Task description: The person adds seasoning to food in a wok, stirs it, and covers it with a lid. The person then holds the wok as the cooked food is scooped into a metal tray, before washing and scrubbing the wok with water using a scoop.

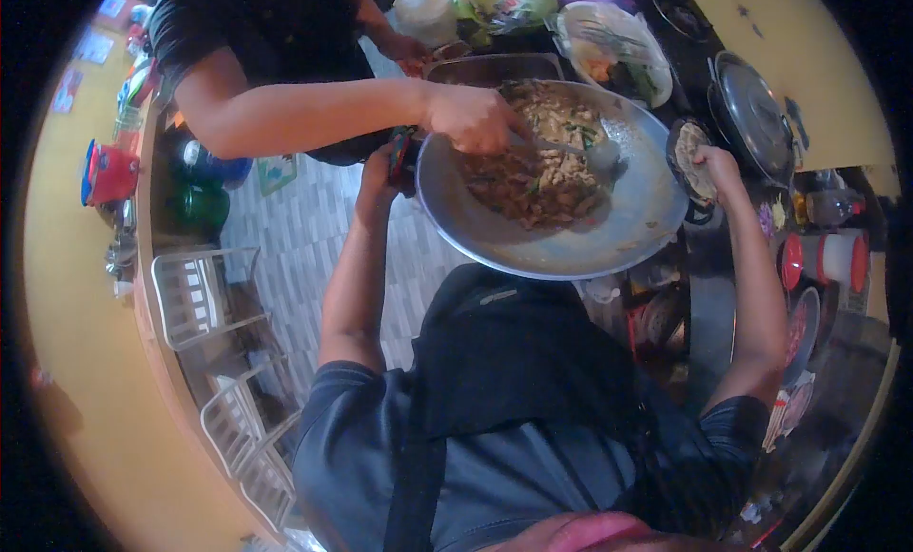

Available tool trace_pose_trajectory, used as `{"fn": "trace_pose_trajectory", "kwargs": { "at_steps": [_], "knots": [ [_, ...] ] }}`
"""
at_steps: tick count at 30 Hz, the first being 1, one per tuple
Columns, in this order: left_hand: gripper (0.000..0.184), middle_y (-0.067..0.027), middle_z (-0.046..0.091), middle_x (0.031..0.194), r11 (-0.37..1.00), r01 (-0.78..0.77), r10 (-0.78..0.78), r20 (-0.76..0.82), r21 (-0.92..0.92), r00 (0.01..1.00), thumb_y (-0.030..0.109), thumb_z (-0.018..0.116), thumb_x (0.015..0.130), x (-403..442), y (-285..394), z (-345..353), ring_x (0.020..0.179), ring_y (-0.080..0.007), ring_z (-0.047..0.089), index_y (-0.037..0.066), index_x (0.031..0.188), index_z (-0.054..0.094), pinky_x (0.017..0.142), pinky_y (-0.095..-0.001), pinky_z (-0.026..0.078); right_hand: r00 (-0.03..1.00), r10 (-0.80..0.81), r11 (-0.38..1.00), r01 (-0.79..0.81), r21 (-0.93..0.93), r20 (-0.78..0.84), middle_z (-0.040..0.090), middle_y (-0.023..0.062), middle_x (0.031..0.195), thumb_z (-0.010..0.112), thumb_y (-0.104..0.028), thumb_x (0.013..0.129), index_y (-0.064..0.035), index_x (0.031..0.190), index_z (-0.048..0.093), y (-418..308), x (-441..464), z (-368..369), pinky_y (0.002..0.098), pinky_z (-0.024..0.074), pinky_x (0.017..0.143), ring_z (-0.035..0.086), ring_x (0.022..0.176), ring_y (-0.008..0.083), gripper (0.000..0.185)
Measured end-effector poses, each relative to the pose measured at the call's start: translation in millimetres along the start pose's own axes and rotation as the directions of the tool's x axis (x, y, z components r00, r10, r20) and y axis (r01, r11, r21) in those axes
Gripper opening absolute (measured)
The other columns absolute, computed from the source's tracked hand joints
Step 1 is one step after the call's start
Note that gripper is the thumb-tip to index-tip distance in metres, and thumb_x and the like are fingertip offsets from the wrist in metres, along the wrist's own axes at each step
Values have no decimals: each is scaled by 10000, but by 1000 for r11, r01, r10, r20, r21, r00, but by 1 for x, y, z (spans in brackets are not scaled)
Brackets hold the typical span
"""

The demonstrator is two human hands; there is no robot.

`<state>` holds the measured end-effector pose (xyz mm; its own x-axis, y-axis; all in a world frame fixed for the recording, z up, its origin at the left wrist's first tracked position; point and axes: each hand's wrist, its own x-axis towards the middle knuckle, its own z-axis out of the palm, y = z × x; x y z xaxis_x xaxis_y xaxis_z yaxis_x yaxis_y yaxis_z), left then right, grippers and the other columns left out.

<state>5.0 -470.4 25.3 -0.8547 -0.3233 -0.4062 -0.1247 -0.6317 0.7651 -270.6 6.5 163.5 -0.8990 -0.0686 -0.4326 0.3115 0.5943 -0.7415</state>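
Observation:
A wide metal wok (635, 236) is held up in front of my apron, tilted, with cooked food (547, 186) in it. My left hand (378, 172) grips its left handle through a dark cloth (403, 162). At the right rim, my right hand (720, 172) is closed on a light cloth (694, 157) around the other handle. Another person's hand (471, 117) reaches in from the left with a metal spoon (601, 156) in the food. Just behind the wok is a rectangular metal tray (490, 69).
A lidded pot (751, 105) stands at the right, near a white tray of food (618, 43). Bagged greens (504, 2) lie at the back. Red-lidded containers (827, 261) are at far right. White chairs (204, 300) stand at the left.

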Motion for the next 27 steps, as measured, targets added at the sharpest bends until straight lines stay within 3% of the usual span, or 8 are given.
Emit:
{"fn": "trace_pose_trajectory", "kwargs": {
  "at_steps": [3,6,9,12,14,18,20,27],
  "knots": [
    [227,-89,627,793,996,-89,89,-58,6,994,209,469,900,-7,2,12,633,-180,603,20,914,594,536,-305,479,1000,10,1000,-10,-14,-19,562,65,639,580,-154,567,4,619,557,-1,-3,-1,313,398,540,526,550,192,169],
    [245,-56,623,901,924,-121,112,46,364,993,197,440,919,-6,0,-1,737,-131,609,38,1044,576,617,-259,490,1000,16,1000,-16,14,-11,552,65,637,583,-158,562,1,607,553,4,3,-2,313,391,541,517,556,189,168],
    [243,-65,629,891,999,28,-25,78,-39,997,185,435,917,1,-1,-2,728,-141,618,27,1034,578,613,-272,500,997,76,994,-75,80,1,558,69,648,587,-164,557,-2,598,555,14,18,-4,314,391,544,523,571,191,170],
    [243,-78,635,885,988,77,-71,48,-130,996,167,426,913,0,-2,0,746,-151,628,12,1021,580,623,-289,511,998,54,998,-55,35,27,564,81,662,589,-168,556,6,613,562,19,27,-6,318,393,552,530,594,197,184],
    [262,-71,595,670,958,-101,103,6,267,995,238,444,913,-10,-1,6,448,-174,544,26,946,593,362,-292,410,998,59,998,-59,4,20,568,89,667,588,-174,557,10,616,563,16,27,-7,320,395,558,534,601,204,195],
    [268,-78,596,675,894,-193,214,-7,406,977,230,440,923,2,-11,-12,467,-166,550,16,973,595,372,-289,411,999,47,999,-47,-24,10,567,106,667,585,-194,556,23,618,560,12,31,-2,327,392,566,531,611,219,227],
    [248,-67,595,683,982,-55,70,-78,180,994,202,459,924,-4,-4,-3,498,-145,558,28,1038,594,391,-276,416,1000,5,998,-5,-66,6,567,105,664,584,-198,556,22,614,559,6,27,-1,326,391,568,529,609,219,228],
    [257,-68,611,729,996,-55,62,-117,70,991,217,486,914,-5,-6,-10,538,-142,573,0,1008,587,421,-287,439,997,-64,995,66,-79,34,559,92,651,585,-190,560,2,595,556,-15,19,8,326,399,574,531,602,210,198]
  ]
}}
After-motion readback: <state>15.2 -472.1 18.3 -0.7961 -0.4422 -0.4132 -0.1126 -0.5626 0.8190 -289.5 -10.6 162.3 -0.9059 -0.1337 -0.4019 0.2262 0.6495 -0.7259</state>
